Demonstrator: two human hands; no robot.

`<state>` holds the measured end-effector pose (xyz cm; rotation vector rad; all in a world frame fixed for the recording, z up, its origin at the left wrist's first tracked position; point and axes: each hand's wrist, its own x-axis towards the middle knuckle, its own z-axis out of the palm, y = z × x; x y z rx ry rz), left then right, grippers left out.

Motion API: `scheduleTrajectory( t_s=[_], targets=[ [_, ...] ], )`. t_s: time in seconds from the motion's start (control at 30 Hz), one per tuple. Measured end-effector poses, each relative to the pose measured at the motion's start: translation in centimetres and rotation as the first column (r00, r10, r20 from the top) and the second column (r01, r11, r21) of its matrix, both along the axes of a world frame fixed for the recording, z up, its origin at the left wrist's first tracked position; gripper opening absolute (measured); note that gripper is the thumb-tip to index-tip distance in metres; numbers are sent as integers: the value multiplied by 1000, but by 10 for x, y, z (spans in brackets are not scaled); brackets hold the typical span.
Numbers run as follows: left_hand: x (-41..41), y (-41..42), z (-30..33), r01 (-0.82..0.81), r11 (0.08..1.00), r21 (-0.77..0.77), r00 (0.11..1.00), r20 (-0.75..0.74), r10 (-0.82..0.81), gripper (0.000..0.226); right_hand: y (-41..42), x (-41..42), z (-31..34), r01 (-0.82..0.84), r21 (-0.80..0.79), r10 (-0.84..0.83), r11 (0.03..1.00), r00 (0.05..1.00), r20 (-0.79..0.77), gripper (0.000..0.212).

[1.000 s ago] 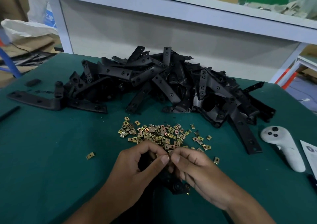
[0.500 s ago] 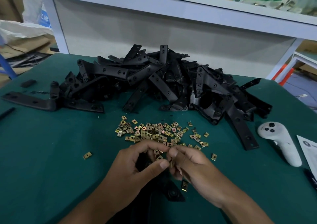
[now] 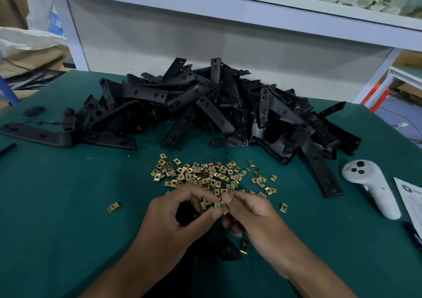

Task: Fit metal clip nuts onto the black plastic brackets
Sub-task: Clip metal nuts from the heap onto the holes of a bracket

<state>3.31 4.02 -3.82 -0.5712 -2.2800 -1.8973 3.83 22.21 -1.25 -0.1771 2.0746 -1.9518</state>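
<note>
Between both hands' fingers [image 3: 228, 199], a clip nut [image 3: 221, 207] is pinched.

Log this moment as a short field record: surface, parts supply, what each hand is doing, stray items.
surface: green mat
bracket pile: black plastic brackets heaped at the far side
clip nuts: loose brass-coloured clip nuts scattered in front of the pile
left hand: left hand holds a black bracket
right hand: right hand pinches one clip nut at the bracket's end
fitted so far: one nut clipped on the bracket's near end
stray: single nut to the left; white controller at right
</note>
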Motion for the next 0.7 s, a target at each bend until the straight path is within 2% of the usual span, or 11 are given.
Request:
scheduleTrajectory(
  t_s=[0.1, 0.2, 0.4, 0.57, 0.7],
  targets=[
    [-1, 1, 0, -66, 998, 5, 998, 5, 66, 17, 2, 1, 3, -29, -21, 29, 999, 999, -26, 36],
    [-2, 1, 0, -106, 994, 37, 994, 25, 105, 21, 3, 0, 5, -48, 39, 50, 998, 997, -53, 18],
    [-1, 3, 1, -132, 991, -4, 991, 16, 132, 22, 4, 0, 5, -49, 48, 50, 998, 999, -23, 13],
    [1, 5, -2, -138, 989, -60, 990, 28, 139, 20, 4, -1, -2, -28, -64, 32, 998, 997, 75, 19],
    [-3, 5, 0, -88, 996, 30, 991, 99, 84, 8, 11, -4, -5, -69, -127, 80, 990, 993, 84, 11]
  ],
)
